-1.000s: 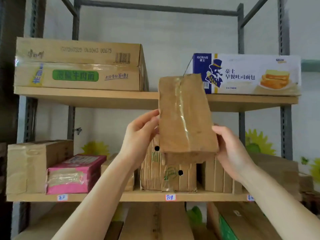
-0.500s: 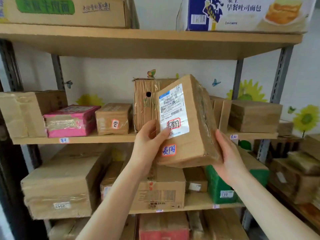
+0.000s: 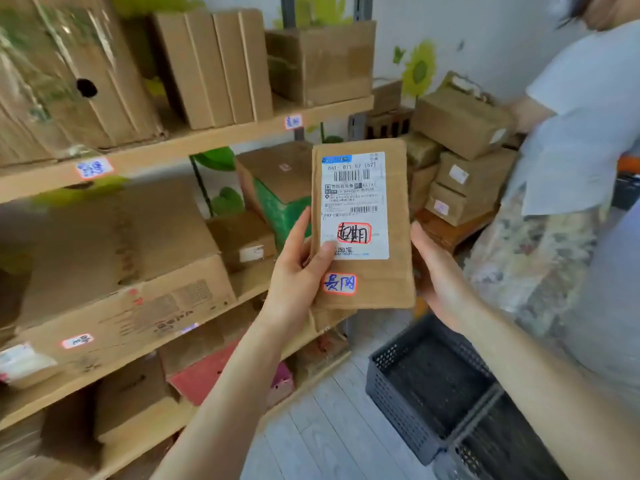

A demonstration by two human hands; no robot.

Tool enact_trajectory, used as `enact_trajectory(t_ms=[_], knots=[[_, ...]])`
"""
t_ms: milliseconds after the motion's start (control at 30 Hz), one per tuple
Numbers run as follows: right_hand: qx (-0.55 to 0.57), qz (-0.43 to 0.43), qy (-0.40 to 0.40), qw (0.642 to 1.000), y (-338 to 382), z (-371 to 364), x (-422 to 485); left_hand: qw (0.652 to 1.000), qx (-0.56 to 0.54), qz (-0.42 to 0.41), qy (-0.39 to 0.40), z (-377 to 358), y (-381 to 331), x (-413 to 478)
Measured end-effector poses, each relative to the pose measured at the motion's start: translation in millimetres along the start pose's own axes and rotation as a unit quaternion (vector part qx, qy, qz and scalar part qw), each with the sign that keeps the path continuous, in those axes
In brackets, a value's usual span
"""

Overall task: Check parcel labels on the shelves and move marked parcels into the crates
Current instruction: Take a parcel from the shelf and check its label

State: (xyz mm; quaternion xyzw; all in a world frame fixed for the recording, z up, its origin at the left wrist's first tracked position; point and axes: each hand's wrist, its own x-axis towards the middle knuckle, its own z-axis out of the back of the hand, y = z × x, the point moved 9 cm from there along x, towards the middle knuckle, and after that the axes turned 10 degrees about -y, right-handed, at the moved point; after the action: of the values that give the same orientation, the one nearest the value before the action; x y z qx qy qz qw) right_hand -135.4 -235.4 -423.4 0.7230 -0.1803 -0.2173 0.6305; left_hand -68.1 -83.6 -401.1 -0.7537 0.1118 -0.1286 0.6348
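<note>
I hold a brown cardboard parcel [image 3: 394, 278] upright in front of me, label side toward me. Its white shipping label carries a red-bordered sticker with black handwriting, and a second red-bordered sticker with blue writing sits below. My left hand [image 3: 298, 271] grips the parcel's left edge with the thumb on the label. My right hand [image 3: 440, 275] supports the right edge from behind. A dark grey perforated plastic crate [image 3: 398, 393] stands on the floor, below and to the right of the parcel. A second crate [image 3: 485, 455] adjoins it nearer to me.
Wooden shelves [image 3: 207, 140] packed with cardboard boxes fill the left side. Another person [image 3: 581, 140] in a light top stands at the right, handling stacked boxes [image 3: 464, 157] on a low stand. Pale floorboards [image 3: 318, 438] show between shelves and crates.
The parcel has come away from the shelf and turned so its label faces me squarely. My view has swung down and right, bringing the crates and the other person into sight.
</note>
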Motion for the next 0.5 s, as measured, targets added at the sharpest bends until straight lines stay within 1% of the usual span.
enact_trajectory(t_ms=[100,233,300,400,500], knots=[[0.037,-0.022,-0.029,0.999,-19,31,-9,0.999,0.0,0.035,0.033,-28,32,-3],[0.058,-0.044,-0.091,0.993,-41,69,-22,0.994,-0.004,0.075,0.077,-57,63,-7],[0.056,-0.068,-0.148,0.985,-54,92,-30,0.99,0.003,0.107,0.091,-71,83,-9],[0.045,-0.117,-0.254,0.959,-86,142,-48,0.981,0.056,0.15,0.113,-99,130,-20],[0.076,-0.15,-0.326,0.93,-129,194,-77,0.965,0.089,0.178,0.173,-148,177,-48]])
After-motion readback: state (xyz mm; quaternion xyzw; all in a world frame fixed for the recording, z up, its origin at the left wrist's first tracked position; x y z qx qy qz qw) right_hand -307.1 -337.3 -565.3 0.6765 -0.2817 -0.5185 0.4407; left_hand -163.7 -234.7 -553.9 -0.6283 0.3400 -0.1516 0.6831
